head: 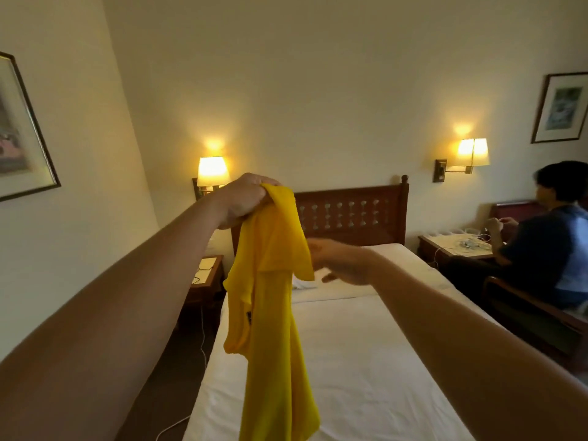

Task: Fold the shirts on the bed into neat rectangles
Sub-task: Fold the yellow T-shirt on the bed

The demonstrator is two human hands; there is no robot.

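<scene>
Just starting, no fold made yet

Yellow shirt (270, 297) up in the air, hanging long and bunched over the near end of the bed (366, 361), not flat, not a rectangle. Pinched at its top edge by left hand (245, 202), fingers curled tight round the cloth. Rest of shirt drooping down, one flap sticking out to the right, small dark tag showing on the left side

Right hand (343, 262) just beside the shirt, blurry, fingers look stretched out and apart, holding nothing. Looks like reaching for the flap, prob to grab a 2nd corner & spread the shirt wide

White sheet on bed looks bare where it shows, no folded shirts seen, no other shirts seen either. Low part of bed hidden by arms & shirt, so can't tell what lies there

Left to do, best guess: open shirt out, lay flat on bed, fold sleeves in, fold in half, tidy edges. Then same for any others

Also in room: wooden headboard (350, 214), two wall lamps on, another person (547, 237) sitting at the right, busy w/ own stuff
</scene>
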